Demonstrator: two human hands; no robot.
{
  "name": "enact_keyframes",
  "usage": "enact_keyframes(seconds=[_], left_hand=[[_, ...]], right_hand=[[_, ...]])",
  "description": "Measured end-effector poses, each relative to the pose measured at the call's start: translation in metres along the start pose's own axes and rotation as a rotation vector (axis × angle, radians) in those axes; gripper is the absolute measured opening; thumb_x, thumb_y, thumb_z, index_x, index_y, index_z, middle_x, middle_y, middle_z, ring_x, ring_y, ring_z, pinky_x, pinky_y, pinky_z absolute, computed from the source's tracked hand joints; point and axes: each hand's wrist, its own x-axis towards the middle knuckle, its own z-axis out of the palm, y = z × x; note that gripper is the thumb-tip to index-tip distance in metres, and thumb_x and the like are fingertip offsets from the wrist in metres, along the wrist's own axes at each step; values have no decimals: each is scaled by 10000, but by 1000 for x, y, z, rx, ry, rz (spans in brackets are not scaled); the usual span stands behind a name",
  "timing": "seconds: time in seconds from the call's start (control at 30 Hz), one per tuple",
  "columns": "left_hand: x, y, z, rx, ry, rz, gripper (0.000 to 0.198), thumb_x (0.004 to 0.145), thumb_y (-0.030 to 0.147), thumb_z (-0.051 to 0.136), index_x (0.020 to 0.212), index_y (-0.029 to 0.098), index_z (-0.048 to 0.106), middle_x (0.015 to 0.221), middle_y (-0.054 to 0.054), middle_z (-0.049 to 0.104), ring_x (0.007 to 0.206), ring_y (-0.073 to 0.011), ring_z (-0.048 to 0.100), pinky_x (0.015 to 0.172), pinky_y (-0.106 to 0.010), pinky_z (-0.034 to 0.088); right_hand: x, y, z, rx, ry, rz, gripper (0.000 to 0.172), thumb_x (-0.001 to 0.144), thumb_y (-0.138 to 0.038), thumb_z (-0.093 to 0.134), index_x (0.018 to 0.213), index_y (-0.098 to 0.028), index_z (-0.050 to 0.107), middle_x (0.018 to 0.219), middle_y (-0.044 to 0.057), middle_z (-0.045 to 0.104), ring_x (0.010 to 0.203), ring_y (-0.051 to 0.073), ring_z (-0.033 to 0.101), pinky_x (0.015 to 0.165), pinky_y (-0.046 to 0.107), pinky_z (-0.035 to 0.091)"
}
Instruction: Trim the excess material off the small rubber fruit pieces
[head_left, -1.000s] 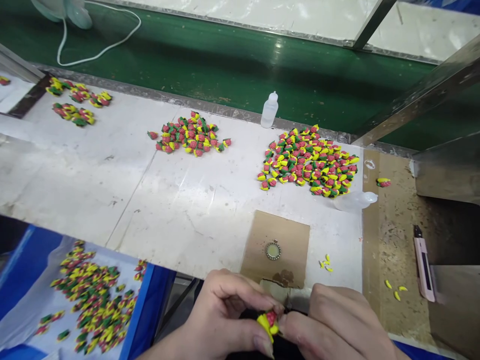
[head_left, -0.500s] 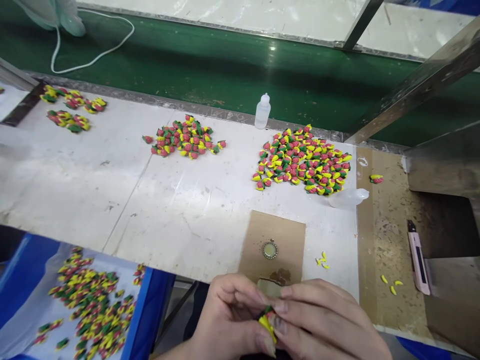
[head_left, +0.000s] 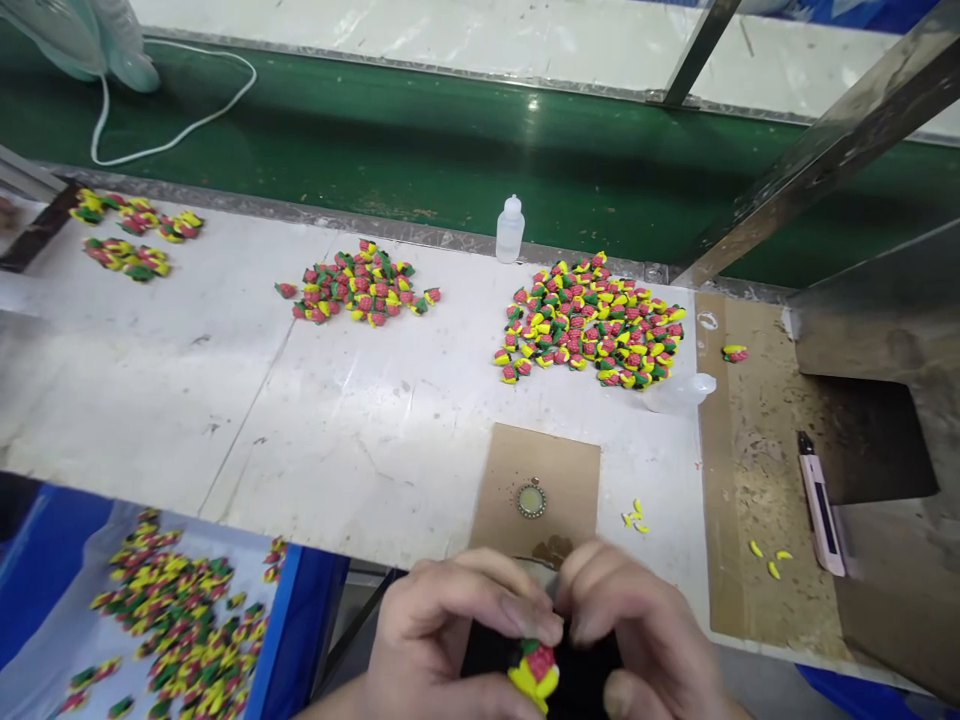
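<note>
A white, scuffed worktable (head_left: 150, 400) runs across the view, backed by a green panel (head_left: 375, 130); a metal post (head_left: 802, 180) slants across the upper right.

At the near edge, my left hand (head_left: 435, 630) pinches a small fruit piece (head_left: 536, 672), red with yellow and a bit of green, between thumb and forefinger. My right hand (head_left: 645, 620) is just beside it, fingers curled, thumb spread away from them, gripping nothing that I can see.

My hands hide the near end of a cardboard square (head_left: 502, 465) bearing a round, bead-rimmed disc (head_left: 532, 500). Right of it lie tiny yellow pieces (head_left: 637, 520). Beyond, a large cluster of similar fruit pieces (head_left: 592, 325) has a clear bottle (head_left: 682, 393) lying against its near right corner; another bottle (head_left: 510, 235) stands upright at the back. Two smaller groups sit farther left.

On the brown board (head_left: 739, 430) at right rests a pink cutter (head_left: 821, 510). Lower left, a blue-edged tray (head_left: 277, 620) holds many more pieces.
</note>
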Motion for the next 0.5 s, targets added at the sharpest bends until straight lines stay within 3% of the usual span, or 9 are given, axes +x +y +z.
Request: enact_keyframes(seconds=[0.1, 0.2, 0.27, 0.37, 0.5], left_hand=[[5, 3, -1, 215, -39, 55, 431, 804, 358, 936, 1217, 339, 816, 944, -42, 901, 979, -220, 846, 1069, -335, 596], [6, 4, -2, 310, -103, 87, 436, 863, 310, 891, 1287, 345, 797, 1020, -77, 895, 1014, -292, 852, 1076, -424, 620], [5, 6, -2, 368, -156, 104, 478, 891, 237, 858, 1350, 337, 767, 1117, -98, 875, 1067, -324, 836, 1064, -453, 634], [1, 10, 0, 425, -167, 127, 495, 920, 217, 823, 1397, 315, 737, 1186, -106, 857, 1100, -320, 825, 1060, -424, 640], [-5, 10, 5, 448, -140, 105, 415, 965, 196, 761, 1371, 283, 752, 1141, -116, 874, 1070, -321, 836, 1055, -446, 645]], right_hand=[[2, -4, 7, 362, -276, 363, 539, 1088, -657, 435, 789, -230, 573, 632, -39, 492, 498, 107, 482, 491, 209, 424], [2, -5, 12, 566, -318, 581, 562, 1012, -741, 529, 779, -229, 530, 625, -51, 432, 473, 87, 389, 433, 203, 311], [0, -2, 16, 586, -286, 591, 574, 991, -761, 543, 788, -224, 550, 628, -49, 413, 494, 93, 368, 440, 210, 296], [-4, 0, 25, 583, -224, 461, 583, 992, -759, 517, 784, -219, 593, 653, -34, 409, 536, 114, 371, 514, 237, 386], [-13, 0, 36, 566, -65, 508, 531, 962, -748, 585, 814, -240, 635, 765, 9, 486, 693, 173, 486, 790, 351, 532]])
